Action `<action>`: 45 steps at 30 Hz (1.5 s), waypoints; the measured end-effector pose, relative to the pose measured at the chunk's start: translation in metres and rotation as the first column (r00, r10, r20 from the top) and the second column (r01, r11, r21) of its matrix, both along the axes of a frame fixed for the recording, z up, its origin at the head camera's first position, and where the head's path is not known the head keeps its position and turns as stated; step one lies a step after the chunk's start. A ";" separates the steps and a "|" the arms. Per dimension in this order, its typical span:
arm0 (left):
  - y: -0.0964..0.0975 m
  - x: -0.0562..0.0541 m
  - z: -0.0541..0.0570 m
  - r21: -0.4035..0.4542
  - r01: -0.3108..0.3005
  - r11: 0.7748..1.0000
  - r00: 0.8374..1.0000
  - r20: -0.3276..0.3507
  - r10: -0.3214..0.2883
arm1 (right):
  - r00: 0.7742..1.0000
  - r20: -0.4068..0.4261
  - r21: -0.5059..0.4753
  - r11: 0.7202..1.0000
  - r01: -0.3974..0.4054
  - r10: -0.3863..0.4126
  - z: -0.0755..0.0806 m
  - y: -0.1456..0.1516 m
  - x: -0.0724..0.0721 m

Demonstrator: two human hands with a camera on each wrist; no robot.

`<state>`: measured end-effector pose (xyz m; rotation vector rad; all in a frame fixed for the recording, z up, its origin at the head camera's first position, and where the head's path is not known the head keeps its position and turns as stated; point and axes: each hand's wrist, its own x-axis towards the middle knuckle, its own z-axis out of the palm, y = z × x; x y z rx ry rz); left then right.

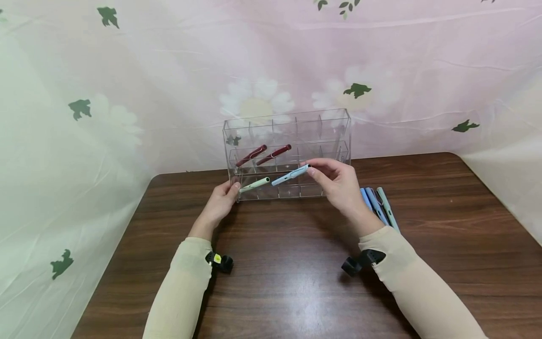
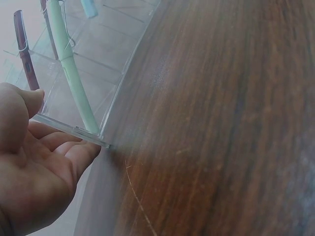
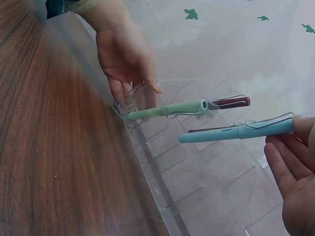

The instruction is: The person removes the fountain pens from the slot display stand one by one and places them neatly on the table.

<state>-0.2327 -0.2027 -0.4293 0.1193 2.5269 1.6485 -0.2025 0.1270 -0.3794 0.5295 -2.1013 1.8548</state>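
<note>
A clear, tiered pen organizer (image 1: 285,115) stands near the back of the table. At its left end my left hand (image 1: 219,203) grips the side panel, thumb on one face and fingers on the other, as the left wrist view shows. My right hand (image 1: 342,187) pinches a light blue pen (image 1: 290,175) by its capped end, the other end pointing down and left across the front tier. A pale green pen (image 3: 170,109) leans in the front tier's leftmost slot. Behind it, two dark red pens (image 1: 251,156) lean in slots on the left of a higher tier.
On the table right of the organizer, partly behind my right wrist, lie two blue pens (image 1: 376,205) and a grey-green pen (image 1: 387,208). A floral cloth (image 1: 190,84) hangs close behind the organizer. Dark wristbands with small cameras (image 1: 364,262) sit on both sleeves.
</note>
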 end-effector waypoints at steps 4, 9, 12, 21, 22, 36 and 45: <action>0.000 0.000 0.000 -0.006 0.001 1.000 1.000 -0.009 -0.001 | 1.000 -0.019 -0.019 1.000 0.001 -0.002 0.004 0.003 0.001; 0.000 0.001 0.000 -0.011 0.002 1.000 1.000 -0.010 -0.002 | 0.999 -0.036 -0.035 0.999 -0.007 0.006 0.010 0.008 0.004; 0.001 0.001 0.001 -0.003 0.000 1.000 1.000 -0.004 0.000 | 0.999 -0.040 -0.046 0.999 -0.009 0.007 0.013 0.012 0.006; 0.002 0.001 0.002 0.008 -0.001 1.000 1.000 0.005 0.001 | 0.995 -0.097 -0.038 0.999 -0.004 0.000 0.019 0.023 0.010; 0.002 0.001 0.002 0.009 -0.003 1.000 1.000 0.006 0.003 | 0.995 -0.102 -0.030 1.000 0.000 -0.003 0.019 0.024 0.011; 0.002 0.002 0.002 -0.002 -0.007 1.000 1.000 -0.007 0.007 | 0.991 -0.123 0.042 0.998 0.055 -0.050 0.026 0.046 0.020; 0.001 0.001 0.000 -0.019 -0.006 1.000 0.999 -0.033 0.005 | 0.990 -0.096 0.061 0.992 0.114 -0.108 0.025 0.067 0.025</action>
